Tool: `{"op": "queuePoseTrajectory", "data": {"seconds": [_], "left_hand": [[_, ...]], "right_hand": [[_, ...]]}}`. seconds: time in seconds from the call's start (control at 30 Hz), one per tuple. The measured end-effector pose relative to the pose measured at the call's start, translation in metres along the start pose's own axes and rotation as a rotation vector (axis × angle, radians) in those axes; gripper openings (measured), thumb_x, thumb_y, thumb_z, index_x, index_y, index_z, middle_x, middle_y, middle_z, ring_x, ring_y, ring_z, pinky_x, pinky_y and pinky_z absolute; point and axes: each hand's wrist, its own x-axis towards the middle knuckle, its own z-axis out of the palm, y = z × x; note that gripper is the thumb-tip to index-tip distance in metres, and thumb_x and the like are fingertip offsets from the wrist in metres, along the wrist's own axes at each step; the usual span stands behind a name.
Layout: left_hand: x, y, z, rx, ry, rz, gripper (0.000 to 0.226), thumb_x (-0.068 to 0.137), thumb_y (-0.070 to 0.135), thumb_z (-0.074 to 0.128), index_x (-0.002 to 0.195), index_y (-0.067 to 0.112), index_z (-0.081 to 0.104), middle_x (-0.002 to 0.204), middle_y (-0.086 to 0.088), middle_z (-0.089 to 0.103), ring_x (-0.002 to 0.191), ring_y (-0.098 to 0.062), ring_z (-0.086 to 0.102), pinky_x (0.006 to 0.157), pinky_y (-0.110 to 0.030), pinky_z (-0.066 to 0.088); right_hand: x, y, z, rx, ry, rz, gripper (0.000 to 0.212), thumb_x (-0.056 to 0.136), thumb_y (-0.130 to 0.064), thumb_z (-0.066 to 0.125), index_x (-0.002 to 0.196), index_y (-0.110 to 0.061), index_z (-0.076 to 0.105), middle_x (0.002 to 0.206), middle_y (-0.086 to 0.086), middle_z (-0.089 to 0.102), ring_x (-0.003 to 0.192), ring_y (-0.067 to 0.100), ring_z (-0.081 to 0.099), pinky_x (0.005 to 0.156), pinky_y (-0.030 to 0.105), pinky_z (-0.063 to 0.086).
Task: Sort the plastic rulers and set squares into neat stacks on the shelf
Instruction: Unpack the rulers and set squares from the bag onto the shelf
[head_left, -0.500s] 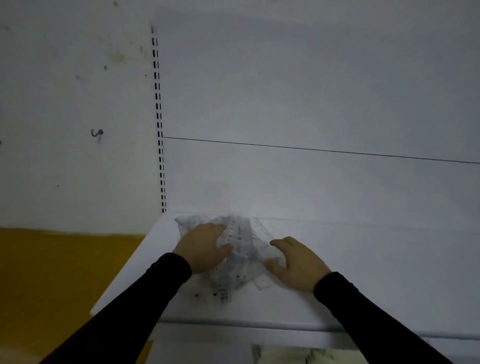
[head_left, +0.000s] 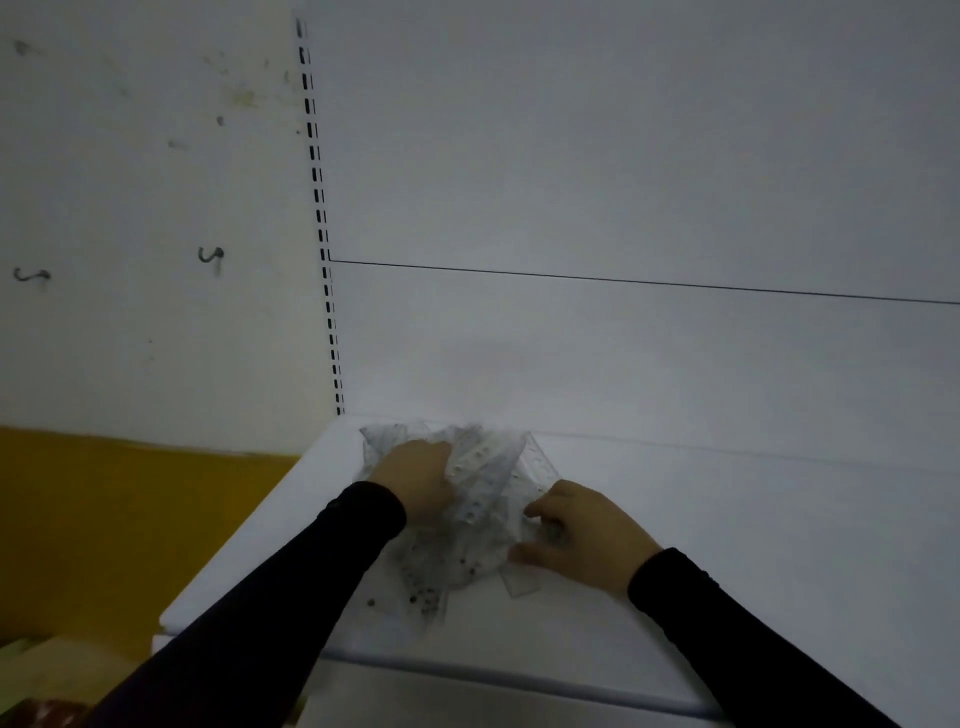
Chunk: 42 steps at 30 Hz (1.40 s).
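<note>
I judged sorting barely begun; the clear plastic rulers and set squares (head_left: 470, 499) lay jumbled on the white shelf (head_left: 727, 545), no stacks visible. My left hand (head_left: 415, 480) lay on the heap at nine o'clock, its grip unclear; my right hand (head_left: 582, 530) pinched pieces at three o'clock.

Both arms reach forward in dark sleeves, converging toward the middle. The left hand (head_left: 415, 480) lies palm down, fingers bent at the tips and pointing up and right. The right hand (head_left: 576, 530) sits lower, fingers curled inward to the left, thumb stretched beneath them
</note>
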Motion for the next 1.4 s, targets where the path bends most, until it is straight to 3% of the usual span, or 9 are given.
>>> {"op": "queuePoseTrajectory", "data": {"seconds": [0.2, 0.37, 0.47, 0.53, 0.63, 0.8, 1.0, 1.23, 1.4], "left_hand": [[-0.001, -0.009, -0.008, 0.031, -0.068, -0.055, 0.039, 0.094, 0.015, 0.043, 0.133, 0.009, 0.039, 0.138, -0.02, 0.031, 0.112, -0.034, 0.051, 0.089, -0.034, 0.044], [-0.002, -0.01, -0.004, 0.035, -0.061, -0.052, 0.049, 0.096, 0.039, 0.043, 0.137, 0.012, 0.039, 0.141, -0.017, 0.035, 0.121, -0.031, 0.045, 0.096, -0.034, 0.039], [-0.001, -0.011, -0.003, 0.063, -0.001, -0.058, 0.048, 0.097, 0.043, 0.043, 0.134, 0.012, 0.044, 0.136, -0.014, 0.045, 0.119, -0.028, 0.048, 0.096, -0.034, 0.04], [-0.001, -0.013, -0.005, 0.06, 0.05, -0.054, 0.048, 0.097, 0.044, 0.043, 0.132, 0.012, 0.047, 0.134, -0.012, 0.048, 0.119, -0.027, 0.049, 0.096, -0.034, 0.041], [-0.003, -0.018, -0.009, 0.037, 0.12, -0.045, 0.051, 0.096, 0.048, 0.043, 0.134, 0.014, 0.047, 0.135, -0.011, 0.048, 0.121, -0.026, 0.048, 0.097, -0.033, 0.039], [-0.006, -0.03, -0.008, -0.042, 0.211, -0.014, 0.057, 0.093, 0.056, 0.04, 0.138, 0.022, 0.044, 0.137, -0.008, 0.047, 0.124, -0.024, 0.047, 0.1, -0.033, 0.037], [-0.014, -0.029, -0.007, -0.08, 0.265, 0.114, 0.047, 0.095, 0.052, 0.039, 0.134, 0.025, 0.045, 0.12, -0.003, 0.056, 0.109, -0.023, 0.054, 0.094, -0.034, 0.041], [-0.01, -0.016, 0.002, -0.155, 0.235, 0.306, 0.05, 0.098, 0.044, 0.039, 0.142, 0.022, 0.037, 0.133, -0.004, 0.052, 0.121, -0.021, 0.048, 0.101, -0.034, 0.036], [-0.009, 0.006, 0.003, -0.317, 0.245, 0.414, 0.051, 0.094, 0.044, 0.043, 0.137, 0.016, 0.046, 0.128, -0.005, 0.053, 0.114, -0.021, 0.053, 0.098, -0.028, 0.038]], "right_hand": [[0.0, 0.007, -0.007, 0.015, 0.016, -0.039, 0.089, 0.056, -0.085, 0.028, 0.116, -0.028, 0.061, 0.103, -0.006, 0.052, 0.089, 0.009, 0.054, 0.081, 0.02, 0.044], [-0.003, 0.008, -0.009, 0.038, 0.02, -0.087, 0.067, 0.073, -0.071, 0.044, 0.118, -0.024, 0.062, 0.108, -0.003, 0.056, 0.092, 0.007, 0.051, 0.082, 0.014, 0.036], [-0.005, 0.008, -0.009, 0.068, 0.032, -0.107, 0.07, 0.072, -0.073, 0.048, 0.118, -0.023, 0.063, 0.102, -0.004, 0.054, 0.09, 0.003, 0.049, 0.081, 0.011, 0.034], [-0.005, 0.008, -0.011, 0.085, 0.041, -0.086, 0.058, 0.075, -0.065, 0.058, 0.116, -0.025, 0.064, 0.1, -0.007, 0.052, 0.087, 0.0, 0.046, 0.079, 0.008, 0.033], [-0.007, 0.01, -0.015, 0.12, 0.058, -0.049, 0.042, 0.075, -0.053, 0.069, 0.109, -0.028, 0.067, 0.099, -0.008, 0.053, 0.079, -0.001, 0.048, 0.073, 0.003, 0.033], [-0.015, 0.013, -0.023, 0.198, 0.093, 0.049, 0.025, 0.073, -0.049, 0.073, 0.092, -0.038, 0.063, 0.095, -0.014, 0.058, 0.078, 0.005, 0.057, 0.069, 0.007, 0.041], [-0.034, 0.025, -0.023, 0.204, 0.153, 0.264, 0.035, 0.073, -0.047, 0.074, 0.104, -0.031, 0.069, 0.084, -0.016, 0.063, 0.072, -0.001, 0.056, 0.068, 0.004, 0.038], [-0.065, 0.016, -0.015, 0.149, 0.241, 0.374, 0.032, 0.082, -0.04, 0.068, 0.111, -0.025, 0.067, 0.086, -0.013, 0.061, 0.08, 0.002, 0.055, 0.072, 0.004, 0.036], [-0.105, 0.022, -0.02, 0.128, 0.398, 0.489, 0.028, 0.085, -0.036, 0.065, 0.11, -0.023, 0.067, 0.086, -0.013, 0.062, 0.083, 0.005, 0.056, 0.074, 0.003, 0.035]]}}
